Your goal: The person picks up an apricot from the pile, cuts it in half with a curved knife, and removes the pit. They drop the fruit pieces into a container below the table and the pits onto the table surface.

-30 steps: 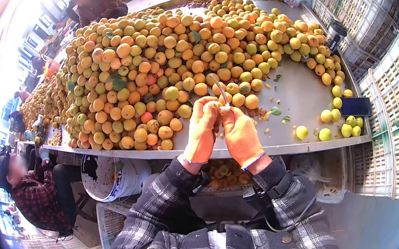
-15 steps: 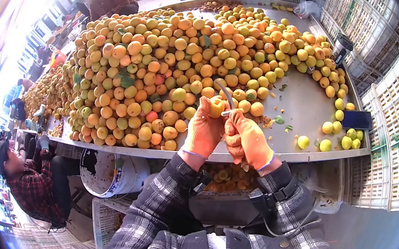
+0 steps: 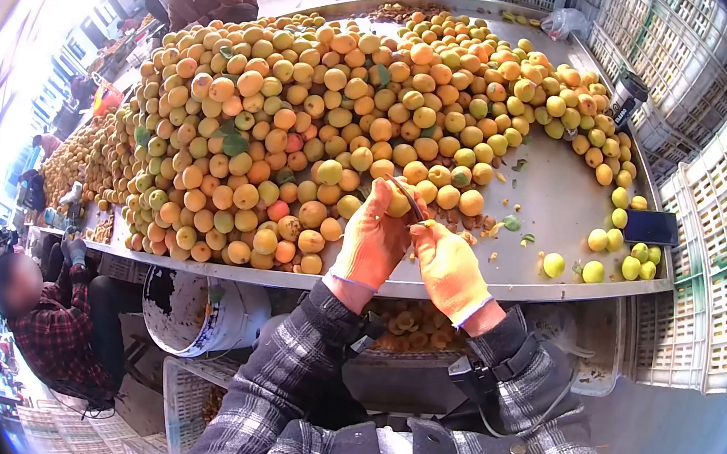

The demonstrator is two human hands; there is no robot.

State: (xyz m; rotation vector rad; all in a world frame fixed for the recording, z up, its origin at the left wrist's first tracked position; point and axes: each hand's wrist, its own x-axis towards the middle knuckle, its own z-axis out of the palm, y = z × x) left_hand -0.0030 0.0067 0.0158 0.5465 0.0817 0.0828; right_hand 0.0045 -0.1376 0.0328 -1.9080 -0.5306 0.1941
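Far from done: left hand (image 3: 374,233) fingers pinching one apricot (image 3: 398,200), right hand (image 3: 448,268) fingers gripping a knife (image 3: 408,195) against it (thin blade); heap (image 3: 305,113) on surface (image 3: 555,199) uncut.

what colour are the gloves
Orange, on the left hand holding the fruit and the right hand holding the blade; head view shows it.

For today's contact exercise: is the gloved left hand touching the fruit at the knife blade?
Touching. The head view shows the left hand closed around the fruit, no gap.
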